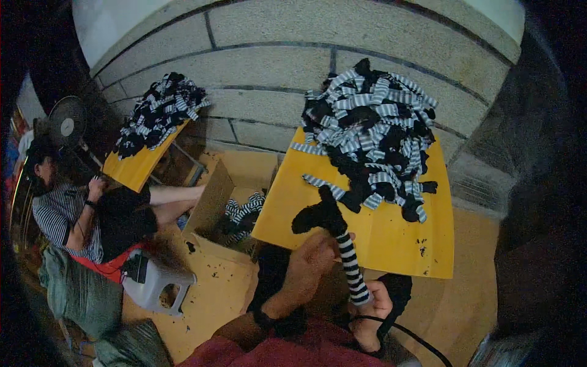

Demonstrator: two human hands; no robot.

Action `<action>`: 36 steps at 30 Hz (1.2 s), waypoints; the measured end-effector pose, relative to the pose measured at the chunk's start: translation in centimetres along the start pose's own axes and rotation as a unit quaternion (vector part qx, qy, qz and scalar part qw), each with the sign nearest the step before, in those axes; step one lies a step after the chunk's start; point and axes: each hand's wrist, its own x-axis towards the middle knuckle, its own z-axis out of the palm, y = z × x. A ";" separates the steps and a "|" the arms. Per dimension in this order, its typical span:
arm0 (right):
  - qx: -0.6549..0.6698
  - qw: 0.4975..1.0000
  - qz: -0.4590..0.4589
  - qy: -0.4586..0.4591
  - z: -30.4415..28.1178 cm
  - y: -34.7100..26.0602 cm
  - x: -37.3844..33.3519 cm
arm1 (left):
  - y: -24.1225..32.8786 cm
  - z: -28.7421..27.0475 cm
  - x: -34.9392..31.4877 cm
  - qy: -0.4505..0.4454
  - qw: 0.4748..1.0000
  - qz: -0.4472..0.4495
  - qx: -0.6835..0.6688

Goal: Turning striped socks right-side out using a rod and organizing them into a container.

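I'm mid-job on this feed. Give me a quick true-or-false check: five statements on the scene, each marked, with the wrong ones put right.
1. The right hand grips the pale lower end of a striped piece. True.
2. The upper end of that striped piece is plain red. False: its upper end is black.
3. A large pile of black and striped pieces lies on the near yellow board. True.
4. Nobody else is in view. False: a co-worker in a striped top sits at the left.
5. A cardboard box left of the near yellow board has black-and-white striped pieces inside. True.
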 end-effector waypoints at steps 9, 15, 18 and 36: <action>-0.021 0.999 0.030 0.014 -0.8 1.1 -0.5 | 5.1 -0.1 1.5 0.106 0.982 0.027 -0.156; -0.114 0.982 0.128 -0.082 -1.1 -5.2 0.3 | 8.5 -4.3 3.5 0.175 0.963 0.138 -0.155; -0.180 0.983 -0.028 -0.018 -2.8 -4.0 1.7 | 9.1 -5.7 3.1 0.175 0.960 0.139 -0.170; -0.627 0.751 -0.201 0.056 -4.6 -2.0 9.2 | 1.0 0.7 0.1 0.071 0.992 -0.107 -0.008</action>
